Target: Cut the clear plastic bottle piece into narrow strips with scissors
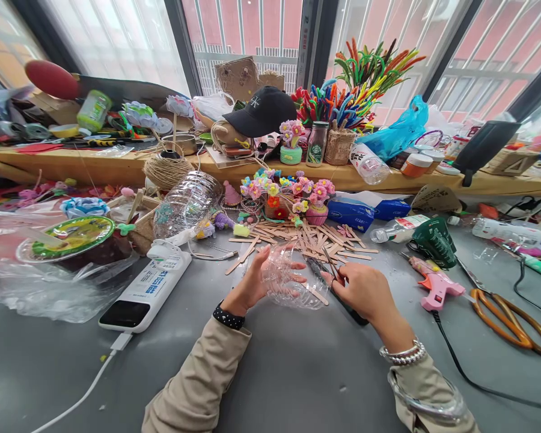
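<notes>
A clear, ribbed piece of plastic bottle (282, 279) is held in my left hand (255, 279), whose fingers show through it. My right hand (363, 291) grips a small pair of scissors (330, 260), blades pointing up and away, just right of the plastic. Below that hand lies a dark-handled tool (354, 314), partly covered by it. One wooden craft stick (316, 294) shows by the plastic's lower right edge. Beyond both hands is a loose pile of craft sticks (338, 240).
To the right lie a pink glue gun (437, 288) and large orange-handled scissors (514, 316). A white power bank (146, 288) with a cable sits at left, near a big clear ribbed bottle (187, 204). Yarn flowers (309, 189) stand behind the sticks, below a crowded ledge (252, 174).
</notes>
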